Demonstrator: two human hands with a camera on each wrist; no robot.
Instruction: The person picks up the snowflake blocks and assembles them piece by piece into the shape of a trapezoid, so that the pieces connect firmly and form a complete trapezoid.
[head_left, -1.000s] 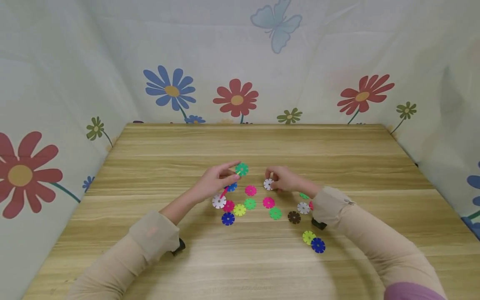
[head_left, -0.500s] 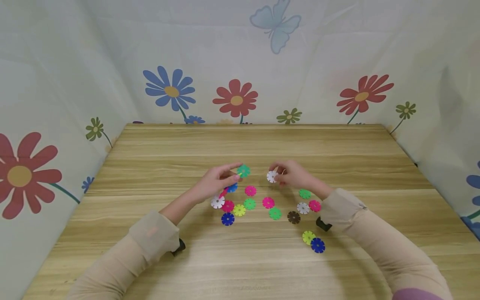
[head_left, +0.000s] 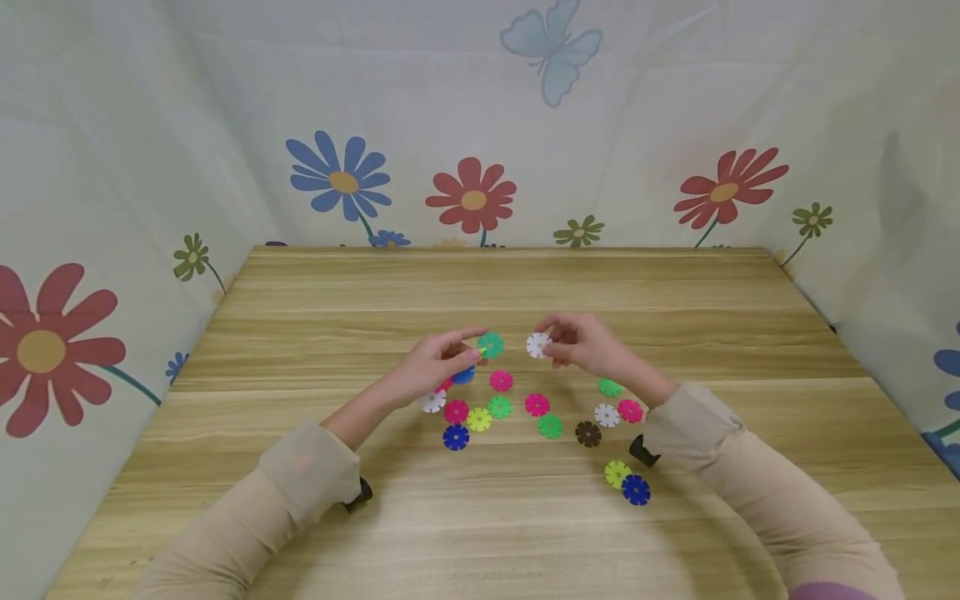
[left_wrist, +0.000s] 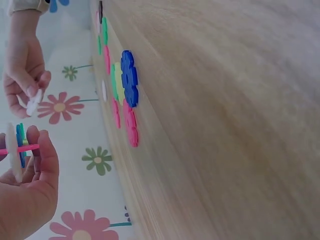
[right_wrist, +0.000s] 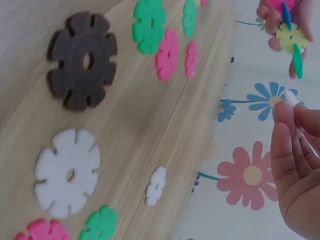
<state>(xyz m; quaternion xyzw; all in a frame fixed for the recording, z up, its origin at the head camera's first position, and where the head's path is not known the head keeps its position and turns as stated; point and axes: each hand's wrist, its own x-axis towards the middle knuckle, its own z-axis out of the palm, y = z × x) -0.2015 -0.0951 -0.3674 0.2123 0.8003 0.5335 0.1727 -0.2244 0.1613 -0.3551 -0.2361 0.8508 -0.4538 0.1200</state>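
By the right grip (head_left: 590,344), a white disc (head_left: 534,347) is pinched near the centre of the head view. By the left grip (head_left: 429,364), a chain of joined discs (head_left: 463,375) is held just left of it. Below, loose coloured discs (head_left: 551,432) are spread over the bench (head_left: 480,533).

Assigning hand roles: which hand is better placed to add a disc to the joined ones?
Probably right: the right hand pinches a single white notched plastic disc; the left hand is occupied holding the joined multicoloured notched plastic discs.
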